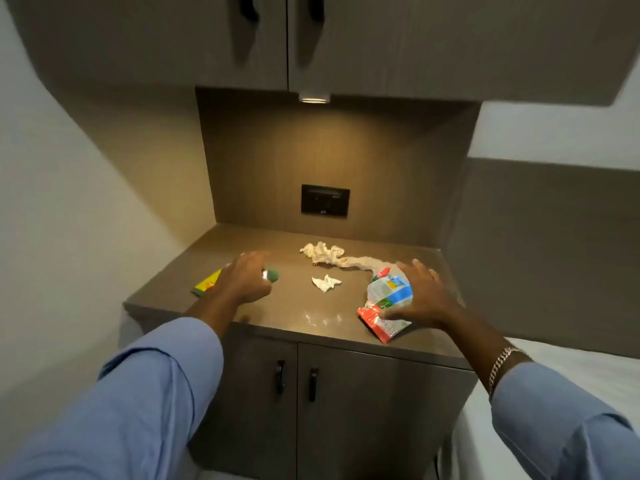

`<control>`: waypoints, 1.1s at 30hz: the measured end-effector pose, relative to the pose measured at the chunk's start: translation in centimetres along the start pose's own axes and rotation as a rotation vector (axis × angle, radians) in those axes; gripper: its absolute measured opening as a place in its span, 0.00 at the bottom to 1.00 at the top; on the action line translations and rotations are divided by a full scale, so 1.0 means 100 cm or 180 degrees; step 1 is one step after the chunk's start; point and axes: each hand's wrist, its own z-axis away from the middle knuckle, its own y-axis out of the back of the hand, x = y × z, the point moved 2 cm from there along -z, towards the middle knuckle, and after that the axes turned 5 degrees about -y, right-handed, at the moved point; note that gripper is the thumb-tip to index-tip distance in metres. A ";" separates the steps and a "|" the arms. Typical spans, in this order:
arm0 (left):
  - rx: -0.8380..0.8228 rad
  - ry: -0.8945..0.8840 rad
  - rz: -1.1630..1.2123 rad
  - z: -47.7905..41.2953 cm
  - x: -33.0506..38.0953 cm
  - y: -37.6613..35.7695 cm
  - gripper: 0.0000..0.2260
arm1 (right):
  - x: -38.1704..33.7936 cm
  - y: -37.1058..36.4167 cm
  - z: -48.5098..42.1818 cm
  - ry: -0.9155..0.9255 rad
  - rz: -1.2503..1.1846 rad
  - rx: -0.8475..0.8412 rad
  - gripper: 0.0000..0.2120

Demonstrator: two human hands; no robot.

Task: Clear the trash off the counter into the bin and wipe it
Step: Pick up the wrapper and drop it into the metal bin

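Nearest me, two blue sleeves (145, 393) reach over the table (294, 306); my right hand (420, 296) hovers with fingers (391, 313) spread wide, thumb touching a crumpled red, blue and white wrapper (388, 303) near the front edge, gripping nothing. At mid-depth my left hand (244, 278) curls loosely by a small green and white object (271, 274), though I cannot tell whether it holds it, with a yellow-green sponge (206, 284) just behind and a small white paper wad (325, 283) between the hands. Farthest back lie a twisted clear plastic bag (360, 263) and crumpled cream tissue (322, 252), below a dark wall outlet (325, 199).
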 end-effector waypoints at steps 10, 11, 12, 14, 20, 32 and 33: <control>0.0316 0.1355 -0.0611 -0.047 -0.078 -0.065 0.16 | 0.044 -0.063 -0.065 0.0038 0.0512 0.0431 0.14; 0.0419 0.1345 -0.0661 -0.049 -0.081 -0.066 0.15 | 0.043 -0.063 -0.065 0.0035 0.0497 0.0510 0.10; 0.0510 0.1338 -0.0627 -0.049 -0.081 -0.066 0.13 | 0.041 -0.063 -0.065 0.0078 0.0529 0.0600 0.07; 0.0721 0.1364 -0.0378 -0.047 -0.079 -0.065 0.12 | 0.037 -0.063 -0.065 0.0096 0.0484 0.0676 0.05; 0.1409 0.0603 0.0944 -0.025 -0.006 -0.044 0.17 | 0.008 -0.029 -0.042 0.0098 -0.0506 0.1535 0.04; 0.0318 -0.0885 0.3773 0.153 0.111 -0.144 0.13 | -0.004 -0.090 0.184 0.0293 -0.2863 0.1197 0.02; 0.0129 -0.0742 0.3954 0.171 0.111 -0.167 0.13 | 0.009 -0.110 0.198 0.0183 -0.2953 0.1016 0.02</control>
